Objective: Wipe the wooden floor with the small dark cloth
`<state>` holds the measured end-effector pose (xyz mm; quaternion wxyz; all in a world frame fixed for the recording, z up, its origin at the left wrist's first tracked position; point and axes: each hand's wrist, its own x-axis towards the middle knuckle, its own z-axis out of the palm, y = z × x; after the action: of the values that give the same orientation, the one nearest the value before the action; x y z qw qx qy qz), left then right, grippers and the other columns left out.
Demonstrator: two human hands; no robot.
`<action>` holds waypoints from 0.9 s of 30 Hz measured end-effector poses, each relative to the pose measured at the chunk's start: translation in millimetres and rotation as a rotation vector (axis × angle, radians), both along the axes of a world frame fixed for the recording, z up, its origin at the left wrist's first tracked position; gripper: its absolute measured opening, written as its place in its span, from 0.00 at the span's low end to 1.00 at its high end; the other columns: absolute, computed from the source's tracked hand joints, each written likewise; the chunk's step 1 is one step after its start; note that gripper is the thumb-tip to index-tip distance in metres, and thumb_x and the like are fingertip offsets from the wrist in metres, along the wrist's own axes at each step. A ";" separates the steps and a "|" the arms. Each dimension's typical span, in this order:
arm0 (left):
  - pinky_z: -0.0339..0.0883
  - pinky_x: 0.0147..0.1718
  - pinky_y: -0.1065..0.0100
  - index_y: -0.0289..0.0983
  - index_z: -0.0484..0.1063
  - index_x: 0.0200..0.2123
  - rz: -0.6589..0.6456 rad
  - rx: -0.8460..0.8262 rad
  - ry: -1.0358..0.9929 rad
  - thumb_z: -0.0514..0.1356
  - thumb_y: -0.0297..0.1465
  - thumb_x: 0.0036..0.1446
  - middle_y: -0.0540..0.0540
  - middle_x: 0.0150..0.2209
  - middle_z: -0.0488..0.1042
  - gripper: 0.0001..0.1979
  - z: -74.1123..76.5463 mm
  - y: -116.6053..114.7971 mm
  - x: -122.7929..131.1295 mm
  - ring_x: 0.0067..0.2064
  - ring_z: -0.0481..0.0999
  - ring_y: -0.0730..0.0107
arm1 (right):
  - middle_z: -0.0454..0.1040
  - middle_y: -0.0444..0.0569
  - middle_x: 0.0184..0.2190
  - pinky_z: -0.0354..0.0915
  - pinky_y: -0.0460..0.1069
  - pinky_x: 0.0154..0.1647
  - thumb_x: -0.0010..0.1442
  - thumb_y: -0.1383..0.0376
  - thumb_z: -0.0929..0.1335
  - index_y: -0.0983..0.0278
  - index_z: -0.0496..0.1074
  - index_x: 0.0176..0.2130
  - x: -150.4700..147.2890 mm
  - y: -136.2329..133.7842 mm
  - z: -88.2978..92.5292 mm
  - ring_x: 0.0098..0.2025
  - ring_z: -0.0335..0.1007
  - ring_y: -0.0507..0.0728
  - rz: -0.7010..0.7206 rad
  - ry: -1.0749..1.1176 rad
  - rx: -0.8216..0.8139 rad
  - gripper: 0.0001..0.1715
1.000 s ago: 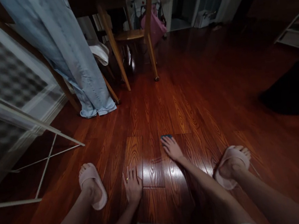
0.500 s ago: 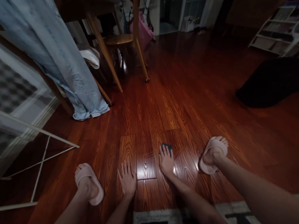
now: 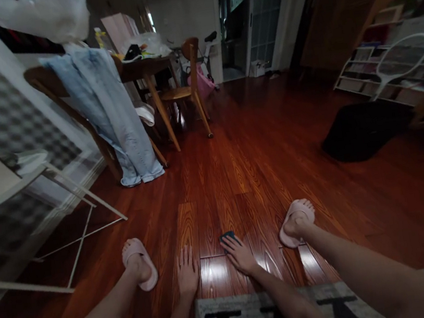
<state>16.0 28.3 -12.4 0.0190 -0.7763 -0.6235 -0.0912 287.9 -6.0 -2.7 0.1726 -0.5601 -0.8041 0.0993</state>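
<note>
Fingers, right hand [image 3: 240,256]: spread over dark pad [image 3: 228,234], likely pinning it.
Fingers, left hand [image 3: 188,275]: slightly parted beside corner of rug [image 3: 220,305], likely bracing.

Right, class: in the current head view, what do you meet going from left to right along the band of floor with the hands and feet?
Left slipper, left hand, right hand with its fingers spread over a dark pad, right slipper.
</note>
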 end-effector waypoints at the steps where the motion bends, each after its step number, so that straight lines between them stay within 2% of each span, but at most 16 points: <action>1: 0.54 0.69 0.52 0.39 0.57 0.68 -0.004 -0.020 0.019 0.44 0.32 0.66 0.43 0.70 0.59 0.28 -0.2 -5.2 -3.0 0.72 0.57 0.62 | 0.60 0.48 0.70 0.46 0.60 0.73 0.69 0.62 0.58 0.55 0.59 0.70 11.0 1.2 -3.3 0.72 0.52 0.58 -0.055 -0.020 -0.003 0.32; 4: 0.54 0.69 0.51 0.43 0.54 0.69 -0.021 -0.054 0.053 0.45 0.33 0.66 0.46 0.71 0.56 0.28 -2.9 -23.2 -12.7 0.72 0.56 0.60 | 0.60 0.50 0.70 0.44 0.62 0.73 0.69 0.64 0.55 0.58 0.61 0.69 44.8 2.1 -17.9 0.71 0.52 0.58 -0.278 -0.093 0.012 0.32; 8: 0.53 0.69 0.50 0.49 0.53 0.69 -0.046 -0.019 0.065 0.46 0.35 0.66 0.49 0.72 0.55 0.28 -16.1 -43.4 -26.1 0.72 0.57 0.61 | 0.62 0.50 0.69 0.41 0.63 0.73 0.68 0.63 0.53 0.60 0.64 0.67 73.6 -5.6 -42.6 0.71 0.52 0.59 -0.527 -0.157 0.043 0.33; 11: 0.53 0.68 0.50 0.51 0.52 0.69 -0.057 0.037 0.064 0.47 0.35 0.65 0.51 0.71 0.57 0.29 -28.7 -47.2 -31.2 0.71 0.58 0.63 | 0.62 0.54 0.69 0.42 0.64 0.72 0.68 0.62 0.51 0.64 0.65 0.66 70.4 -13.0 -57.9 0.71 0.53 0.62 -0.677 -0.184 0.057 0.34; 14: 0.49 0.70 0.50 0.52 0.52 0.69 -0.056 0.119 0.061 0.48 0.33 0.64 0.51 0.71 0.58 0.30 -36.8 -44.9 -30.1 0.71 0.58 0.63 | 0.61 0.57 0.69 0.42 0.65 0.72 0.67 0.61 0.50 0.66 0.64 0.67 41.7 -19.7 -67.7 0.71 0.52 0.64 -0.808 -0.186 0.065 0.36; 16: 0.47 0.70 0.50 0.52 0.53 0.69 -0.038 0.156 0.053 0.48 0.32 0.62 0.51 0.70 0.59 0.31 -37.9 -43.6 -27.1 0.71 0.57 0.63 | 0.60 0.55 0.69 0.41 0.65 0.72 0.67 0.62 0.51 0.64 0.63 0.68 12.8 -23.8 -70.8 0.72 0.51 0.64 -0.779 -0.182 0.065 0.36; 18: 0.45 0.71 0.50 0.52 0.52 0.69 -0.045 0.149 0.028 0.49 0.32 0.62 0.52 0.71 0.59 0.32 -35.6 -43.6 -23.6 0.72 0.57 0.62 | 0.59 0.53 0.70 0.40 0.64 0.73 0.67 0.62 0.52 0.62 0.61 0.69 -18.0 -27.2 -71.1 0.73 0.48 0.63 -0.673 -0.181 0.055 0.35; 21: 0.46 0.70 0.47 0.53 0.56 0.69 -0.043 0.047 -0.069 0.54 0.40 0.63 0.50 0.72 0.58 0.31 -28.9 -44.3 -19.3 0.72 0.56 0.57 | 0.57 0.51 0.71 0.38 0.64 0.73 0.68 0.60 0.53 0.61 0.58 0.70 -56.2 -28.8 -67.6 0.74 0.46 0.62 -0.571 -0.187 0.028 0.35; 24: 0.58 0.65 0.42 0.46 0.66 0.62 0.007 -0.061 -0.163 0.59 0.45 0.62 0.43 0.68 0.63 0.27 -23.7 -42.8 -20.2 0.66 0.64 0.53 | 0.55 0.51 0.72 0.37 0.64 0.73 0.68 0.61 0.53 0.62 0.58 0.70 -78.2 -21.8 -61.0 0.73 0.47 0.62 -0.545 -0.207 -0.004 0.35; 27: 0.71 0.56 0.48 0.41 0.69 0.57 0.034 -0.088 -0.183 0.60 0.44 0.63 0.42 0.60 0.70 0.22 -21.0 -38.0 -28.3 0.57 0.72 0.59 | 0.54 0.50 0.72 0.36 0.64 0.74 0.68 0.62 0.53 0.62 0.58 0.70 -89.9 -1.7 -49.3 0.74 0.46 0.62 -0.480 -0.215 -0.022 0.34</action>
<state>-12.3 -9.7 -33.3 -0.0705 -0.7542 -0.6390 -0.1337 198.0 -7.7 -52.1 0.0989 -0.7440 -0.6608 0.0042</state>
